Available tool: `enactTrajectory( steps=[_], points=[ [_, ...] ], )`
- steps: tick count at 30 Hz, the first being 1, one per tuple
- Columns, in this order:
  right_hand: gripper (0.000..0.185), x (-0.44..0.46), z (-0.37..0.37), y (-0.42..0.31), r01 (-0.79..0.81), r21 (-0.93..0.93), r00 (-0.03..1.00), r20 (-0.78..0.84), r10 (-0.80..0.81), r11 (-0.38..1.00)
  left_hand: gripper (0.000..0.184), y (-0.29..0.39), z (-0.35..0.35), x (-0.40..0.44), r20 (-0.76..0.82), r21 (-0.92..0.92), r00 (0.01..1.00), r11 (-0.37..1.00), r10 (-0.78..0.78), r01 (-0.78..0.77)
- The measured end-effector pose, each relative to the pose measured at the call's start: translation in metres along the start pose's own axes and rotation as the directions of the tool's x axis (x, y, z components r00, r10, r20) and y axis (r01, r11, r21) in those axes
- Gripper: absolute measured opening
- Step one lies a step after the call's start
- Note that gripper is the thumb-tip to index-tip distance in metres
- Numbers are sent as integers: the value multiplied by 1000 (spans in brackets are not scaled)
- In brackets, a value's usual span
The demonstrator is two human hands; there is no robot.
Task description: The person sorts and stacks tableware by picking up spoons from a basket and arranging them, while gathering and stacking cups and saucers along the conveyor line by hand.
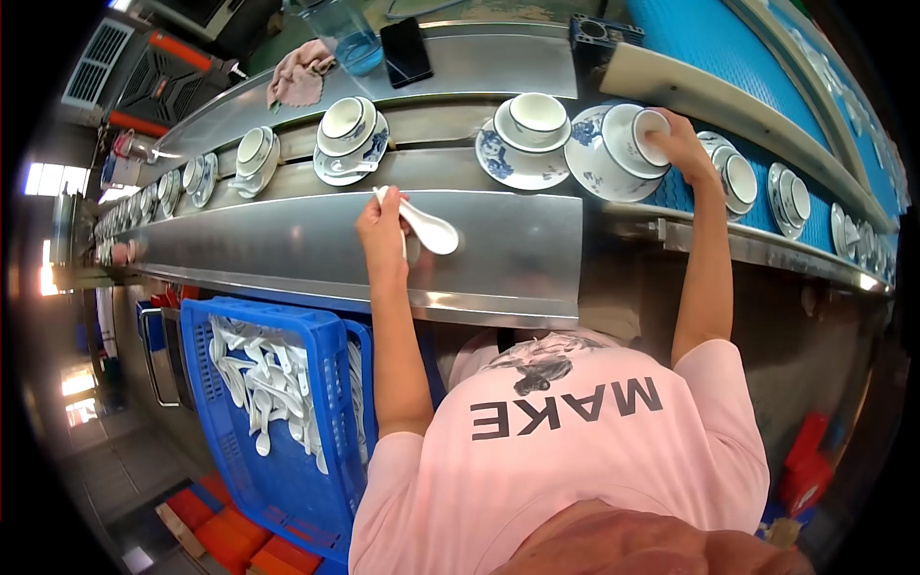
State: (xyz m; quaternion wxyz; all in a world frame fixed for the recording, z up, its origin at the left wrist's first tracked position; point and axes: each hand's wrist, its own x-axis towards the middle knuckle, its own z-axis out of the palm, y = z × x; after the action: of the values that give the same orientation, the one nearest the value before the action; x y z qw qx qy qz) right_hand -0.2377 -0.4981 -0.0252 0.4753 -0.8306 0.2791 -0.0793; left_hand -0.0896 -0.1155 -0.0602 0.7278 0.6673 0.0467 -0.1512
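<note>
My left hand [381, 230] is closed on a white soup spoon [433, 230] above the steel ledge, and another pale piece shows under its fingers. My right hand [684, 151] grips the rim of a small white cup [648, 126], thumb inside. That cup is at a bowl [621, 144] on a blue-patterned plate [589, 158]. Just left of it sits a set with a cup [538, 111] in a bowl, on a patterned plate [522, 174]. Farther left, another set has a spoon [351, 167] lying on its plate [377, 144].
Similar sets run leftward along the steel line and rightward on a blue belt [680, 195]. A blue crate [259, 489] of white spoons [273, 383] stands below left. A phone [406, 53], a pitcher [356, 48] and a pink cloth [300, 75] lie along the far ledge.
</note>
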Motion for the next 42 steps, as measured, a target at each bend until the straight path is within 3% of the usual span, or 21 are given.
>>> enactTrajectory(
  steps=[6, 9, 12, 16, 23, 25, 28, 31, 33, 34, 35, 37, 40, 42],
  points=[
    [38, 4, 22, -13, -13, 124, 999, -34, 18, 992, 19, 4, 16, 11, 80, -132, 993, 987, -85, 95],
    [38, 11, 41, -15, 62, 106, 998, -18, -61, 992, 18, 3, 25, 19, 95, -137, 989, 983, -112, 125],
    [41, 14, 55, -23, 41, 70, 999, -33, -39, 997, 23, 9, 33, 21, 120, -142, 982, 976, -146, 163],
    [43, 13, 64, -25, 0, 93, 999, -47, 5, 996, 37, 13, 30, 17, 107, -44, 993, 997, -56, 61],
    [47, 5, 88, -42, 2, 144, 1000, 16, -5, 990, 38, 5, 14, 2, 22, -49, 996, 995, 90, -88],
    [53, 1, 89, -50, -19, 80, 997, 80, 13, 997, 30, 6, 12, -5, 83, 243, 977, 947, 196, -210],
    [49, -1, 84, -50, 86, -13, 992, 93, -85, 996, 16, 7, 12, -14, 184, 586, 921, 714, 342, -383],
    [38, -21, 53, -73, 145, -120, 989, 51, -139, 982, 19, 3, 8, -16, 285, 695, 868, 536, 407, -480],
    [33, -23, 26, -58, 378, -280, 889, -155, -430, 882, 20, -1, 5, -19, 272, 681, 867, 553, 417, -480],
    [39, -27, 11, -55, 288, -337, 905, -209, -370, 896, 21, 0, 5, -23, 266, 682, 868, 555, 420, -477],
    [43, -27, -6, -49, 292, -427, 893, -199, -403, 856, 21, 0, 6, -27, 265, 678, 867, 557, 423, -479],
    [42, -26, -28, -23, 183, -505, 941, -158, -299, 844, 21, 3, 8, -40, 290, 709, 867, 517, 406, -480],
    [45, -21, -38, -3, -4, -537, 992, -105, -62, 844, 22, 0, 5, -48, 347, 715, 861, 490, 371, -499],
    [49, -21, -32, -3, -28, -557, 996, -86, -24, 830, 23, 2, 3, -53, 381, 722, 861, 473, 338, -505]
  ],
)
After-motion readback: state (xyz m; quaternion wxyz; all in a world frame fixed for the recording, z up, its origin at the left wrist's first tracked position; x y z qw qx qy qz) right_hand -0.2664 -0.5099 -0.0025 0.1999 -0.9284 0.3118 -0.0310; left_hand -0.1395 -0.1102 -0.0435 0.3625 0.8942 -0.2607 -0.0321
